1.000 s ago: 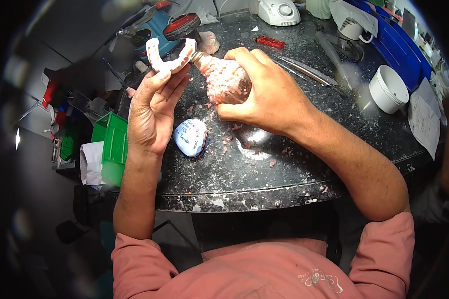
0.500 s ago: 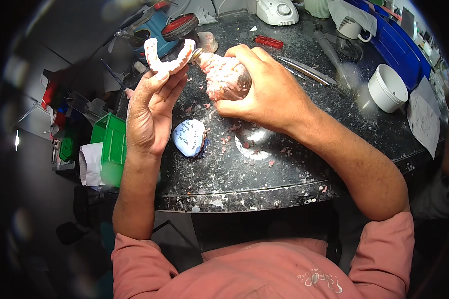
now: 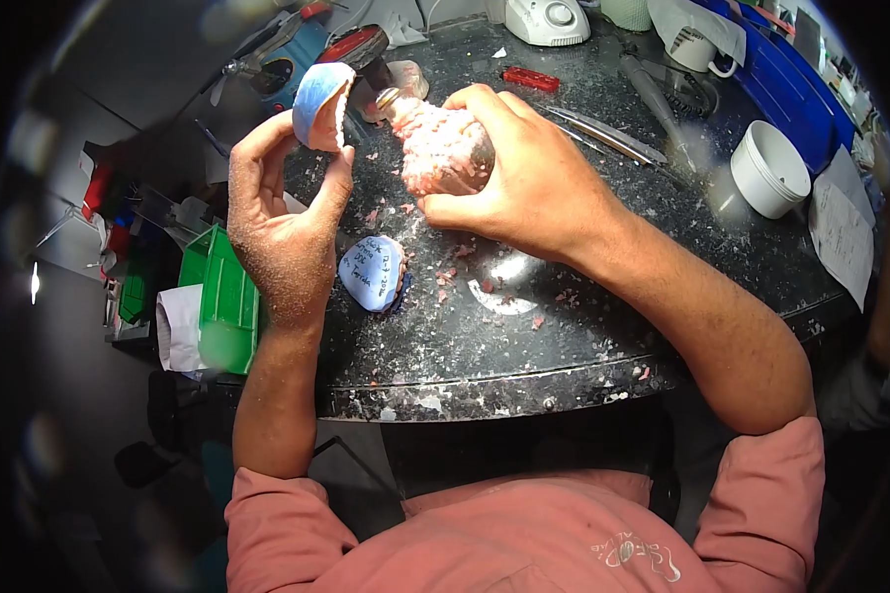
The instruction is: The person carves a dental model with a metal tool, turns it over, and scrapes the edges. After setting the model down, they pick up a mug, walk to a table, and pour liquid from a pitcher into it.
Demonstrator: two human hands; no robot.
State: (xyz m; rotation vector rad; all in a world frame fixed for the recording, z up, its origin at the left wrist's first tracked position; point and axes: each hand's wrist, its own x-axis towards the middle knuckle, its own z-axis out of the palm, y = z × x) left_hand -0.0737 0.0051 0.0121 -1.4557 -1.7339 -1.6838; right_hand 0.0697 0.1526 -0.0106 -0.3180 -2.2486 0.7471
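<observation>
Blue-backed dental cast point(image 3: 318, 104): held above the dark workbench point(image 3: 583, 326), left of the flask; stood on edge, long axis near upright, blue base facing left, pale ragged rim facing right.
Left hand point(image 3: 292, 222): thumb and fingers pinched around the cast's lower edge.
Lump-coated flask point(image 3: 440, 153): long axis slanting, metal neck pointing up-left towards the cast, apart from it; pink lumps hide its contents.
Right hand point(image 3: 544, 183): thumb and fingers spread wide, gripping the flask's rounded end.
Labelled cast point(image 3: 371, 274): on the bench, handwritten face up.
White tub point(image 3: 752, 186): lidless, upper right.
Green bin point(image 3: 232, 287): left, beside white paper point(image 3: 180, 326); contents unclear.
</observation>
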